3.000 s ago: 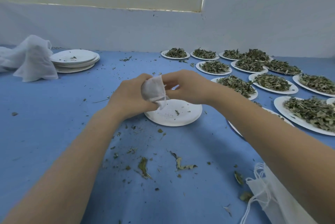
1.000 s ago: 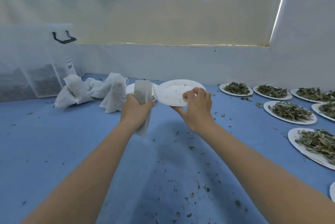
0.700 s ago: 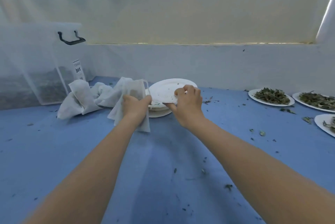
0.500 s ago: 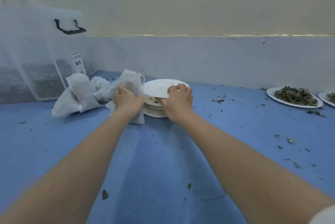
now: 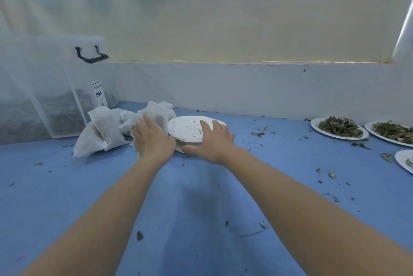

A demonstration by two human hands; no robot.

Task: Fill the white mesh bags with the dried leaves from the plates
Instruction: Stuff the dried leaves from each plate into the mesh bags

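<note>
Head view, from the near edge outward: the blue table (image 5: 201, 220) close to the body carries only scattered leaf crumbs, and both forearms reach across it toward the back left corner. Half a second ago the right hand (image 5: 212, 141) still pinched the emptied plate and the left hand (image 5: 152, 139) gripped the filled bag; now both have let go. The right hand lies with fingers straight and spread over the rim of the top plate (image 5: 187, 128), which sits on the stack of used plates, and grips nothing. The left hand is flat, fingers extended, resting against the pile of filled bags (image 5: 105, 128); the bag it carried appears to have joined that pile just beside the stack, though which one it is cannot be told.

That reads as one cycle closed: a plate emptied, its bag set aside, both hands free. Behind the pile stands a clear storage box (image 5: 55, 97) with dark leaf matter low inside. Well to the right, plates of leaves (image 5: 339, 128) wait untouched, with more cut off at the frame edge, so plenty of filling remains. The next move is likely a return to the right for a fresh bag and a full plate; no empty bag shows here.
</note>
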